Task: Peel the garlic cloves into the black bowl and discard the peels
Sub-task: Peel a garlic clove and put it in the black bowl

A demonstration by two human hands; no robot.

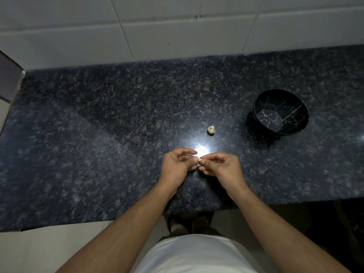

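- Left hand [177,164]: fingers curled, pinching a garlic clove [199,159] over the dark granite counter [98,134]
- Right hand [220,166]: thumb and forefinger pinch the same clove from the opposite side; both hands meet at it
- Garlic bulb piece [211,130]: lies on the counter, beyond the hands
- Black bowl [280,112]: stands upright, right of the bulb piece, well apart from the hands

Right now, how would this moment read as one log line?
hands: left and right pinch one garlic clove | garlic piece: on counter | black bowl: looks empty
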